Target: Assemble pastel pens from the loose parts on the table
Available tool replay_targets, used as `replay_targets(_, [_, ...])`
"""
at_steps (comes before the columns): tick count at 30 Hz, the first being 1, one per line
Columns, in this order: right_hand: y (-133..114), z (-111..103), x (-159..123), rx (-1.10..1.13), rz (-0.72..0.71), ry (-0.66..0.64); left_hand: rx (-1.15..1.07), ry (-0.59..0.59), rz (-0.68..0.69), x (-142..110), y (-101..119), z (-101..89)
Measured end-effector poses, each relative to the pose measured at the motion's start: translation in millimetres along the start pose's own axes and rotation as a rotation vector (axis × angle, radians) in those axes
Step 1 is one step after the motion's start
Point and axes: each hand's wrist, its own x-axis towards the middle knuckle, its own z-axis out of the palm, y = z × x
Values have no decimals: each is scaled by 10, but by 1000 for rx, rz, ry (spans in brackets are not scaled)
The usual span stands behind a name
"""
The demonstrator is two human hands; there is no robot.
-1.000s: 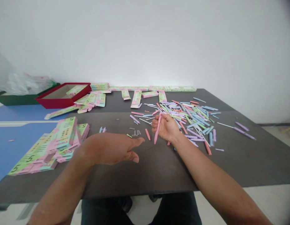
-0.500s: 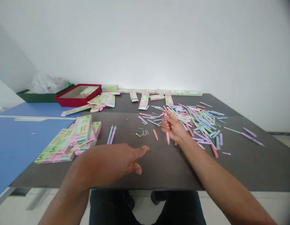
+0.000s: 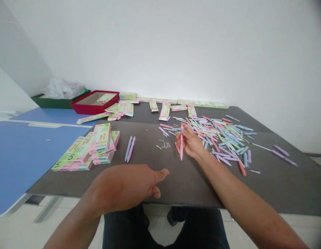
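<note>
My right hand (image 3: 191,142) is closed around a pink pen (image 3: 181,147) held nearly upright, tip down on the dark table (image 3: 191,180). It sits at the left edge of a spread pile of pastel pen parts (image 3: 222,138). My left hand (image 3: 126,186) hovers over the table's near edge, fingers loosely curled with the thumb out, holding nothing that I can see. Two finished pens (image 3: 130,148), one blue and one purple, lie side by side between my left hand and a stack of flat pink-green boxes (image 3: 91,147).
More flat boxes (image 3: 165,109) lie along the table's far edge. A red tray (image 3: 94,102) and a green bin with plastic (image 3: 60,97) stand at the back left. A blue table (image 3: 25,148) adjoins on the left. Small grey springs (image 3: 165,144) lie near the pen.
The view has swung left and down. My right hand turned the pink pen more upright and drew it slightly nearer. My left hand stayed hovering near the table's front edge.
</note>
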Motion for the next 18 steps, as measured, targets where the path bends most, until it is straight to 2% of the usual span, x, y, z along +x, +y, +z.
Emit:
replay_targets(4, [177,239,79,-361,59,80,-11,14,-1,32,-28,-5])
replay_targets(7, [283,488,141,-511,44,28,-49,-4,-3,35,-54,7])
replay_targets(10, [272,724,219,-664,-74,-105,-49,-45,-49,-11,-64,14])
replay_targets(12, [224,848,295,-749,-197,-139,-44,-56,-71,-54,-68,14])
replay_targets(14, [204,939,389,-805,-244,-75,-54,-59,-79,-88,-73,18])
replay_targets(16, [255,1006,484,-920,-192,1,-71,-66,-89,-104,-72,31])
replay_targets(18, [380,1061,564,-1053,-118,25,-89,-71,-98,-102,-58,50])
